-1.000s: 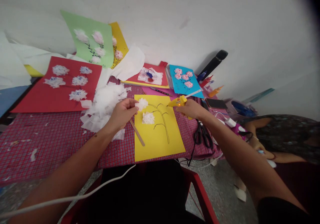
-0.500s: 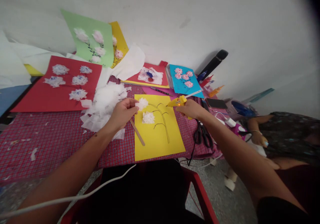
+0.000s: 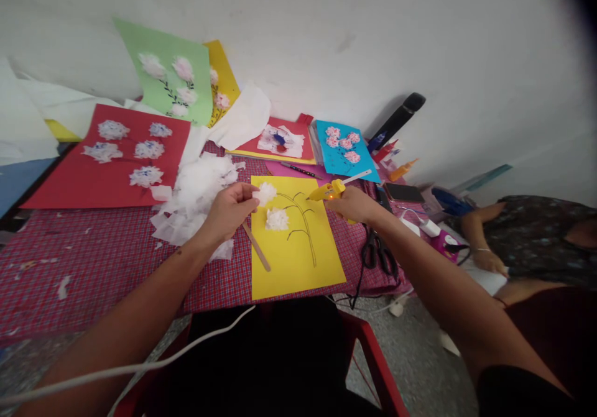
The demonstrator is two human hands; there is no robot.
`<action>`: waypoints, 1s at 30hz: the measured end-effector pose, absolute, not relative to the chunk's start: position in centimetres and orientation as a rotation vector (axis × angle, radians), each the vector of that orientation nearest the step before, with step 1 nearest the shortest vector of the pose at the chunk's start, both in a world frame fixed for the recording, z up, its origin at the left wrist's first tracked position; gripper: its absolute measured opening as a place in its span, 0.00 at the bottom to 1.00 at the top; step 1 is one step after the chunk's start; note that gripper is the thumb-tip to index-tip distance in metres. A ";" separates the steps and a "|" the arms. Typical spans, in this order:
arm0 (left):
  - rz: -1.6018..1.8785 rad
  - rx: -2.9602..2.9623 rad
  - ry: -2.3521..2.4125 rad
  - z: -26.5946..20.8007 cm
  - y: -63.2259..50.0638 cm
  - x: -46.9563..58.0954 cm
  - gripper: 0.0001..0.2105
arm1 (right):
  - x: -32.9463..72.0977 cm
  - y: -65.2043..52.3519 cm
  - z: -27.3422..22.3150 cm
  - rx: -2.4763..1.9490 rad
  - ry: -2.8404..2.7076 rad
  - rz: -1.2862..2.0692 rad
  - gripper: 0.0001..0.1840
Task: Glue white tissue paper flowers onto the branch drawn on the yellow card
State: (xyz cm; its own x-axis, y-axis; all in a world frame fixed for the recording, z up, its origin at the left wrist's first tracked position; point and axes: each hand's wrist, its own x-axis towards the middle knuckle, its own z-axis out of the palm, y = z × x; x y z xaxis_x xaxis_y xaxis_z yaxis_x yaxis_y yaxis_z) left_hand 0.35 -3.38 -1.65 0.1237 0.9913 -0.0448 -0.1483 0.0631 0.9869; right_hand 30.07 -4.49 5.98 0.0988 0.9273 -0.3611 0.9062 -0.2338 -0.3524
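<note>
Pinched in the fingers of my left hand point(image 3: 232, 209) is a white tissue flower point(image 3: 266, 193), over the upper left corner of a yellow paper sheet point(image 3: 280, 274). My right hand point(image 3: 351, 204) is wrapped round a yellow hot glue gun point(image 3: 329, 191) with a glue stick jutting from its back. Its nozzle points left, close to a branch of the drawn stem point(image 3: 306, 221). Another white tissue flower point(image 3: 277, 219) sits on the sheet just below the held one. A flat wooden stick point(image 3: 257, 249) lies across the sheet's left edge.
White tissue pieces point(image 3: 198, 178) are heaped left of the sheet. Black scissors point(image 3: 379, 255) lie at right. A red sheet with flowers point(image 3: 135, 150), a green one point(image 3: 175, 72) and a blue one point(image 3: 345, 146) stand behind. Another person's hand point(image 3: 489, 261) shows at far right.
The glue gun in my right hand has shifted slightly left and down. My left hand stays with its flower. The other person's arm at right has moved.
</note>
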 end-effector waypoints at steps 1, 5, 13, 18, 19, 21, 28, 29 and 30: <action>1.151 1.112 1.036 -1.6 -3.4 0.3 0.12 | 30.0 -4.5 6.0 -2.297 -1.925 0.803 0.12; 1.149 1.111 1.038 -1.6 -3.4 0.3 0.12 | 29.8 -4.5 6.0 -2.286 -1.919 0.798 0.11; 1.149 1.120 1.041 -1.6 -3.4 0.4 0.12 | 30.2 -4.4 6.5 -2.371 -1.924 0.758 0.13; 1.146 1.118 1.044 -1.8 -3.3 0.3 0.13 | 30.4 -4.5 6.6 -2.381 -1.902 0.746 0.13; 1.146 1.118 1.042 -1.8 -3.2 0.3 0.13 | 30.4 -4.5 6.6 -2.383 -1.904 0.731 0.12; 1.149 1.121 1.039 -1.9 -3.2 0.3 0.13 | 30.3 -4.5 6.6 -2.393 -1.914 0.701 0.12; 1.155 1.116 1.043 -2.0 -3.2 0.3 0.12 | 30.1 -4.6 6.6 -2.411 -1.923 0.685 0.12; 1.155 1.118 1.043 -2.1 -3.2 0.3 0.12 | 30.1 -4.6 6.6 -2.409 -1.915 0.692 0.12; 1.158 1.122 1.043 -2.1 -3.2 0.3 0.12 | 30.2 -4.6 6.6 -2.407 -1.907 0.704 0.13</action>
